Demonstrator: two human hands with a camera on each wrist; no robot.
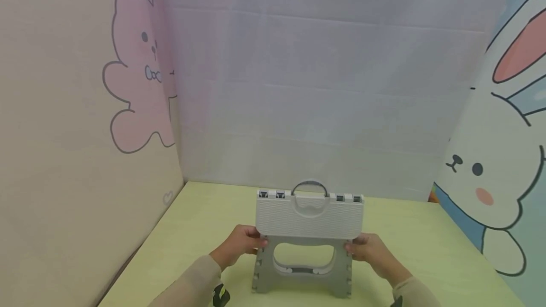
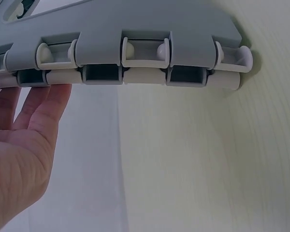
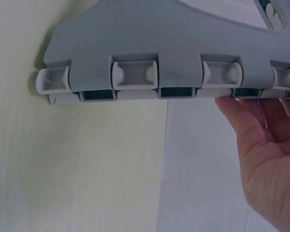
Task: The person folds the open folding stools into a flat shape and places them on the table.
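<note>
A folding step stool (image 1: 309,219) stands upright and folded flat on the table, its white textured top panel above grey legs with an oval opening. A thin carrying handle (image 1: 310,183) arches over its top edge. My left hand (image 1: 237,246) grips the stool's left side just below the white panel, thumb toward the front. On the opposite side my right hand (image 1: 372,253) holds the matching edge at about the same height. Both wrist views show the grey hinged side edges (image 2: 146,53) (image 3: 135,75) close up, with fingers against them; some fingertips are hidden.
Pale yellow tabletop (image 1: 217,203) surrounds the stool. A light curtain-like backdrop (image 1: 320,108) hangs behind the table. Printed panels with a pink rabbit (image 1: 138,84) on the left and a white rabbit (image 1: 490,155) on the right flank it.
</note>
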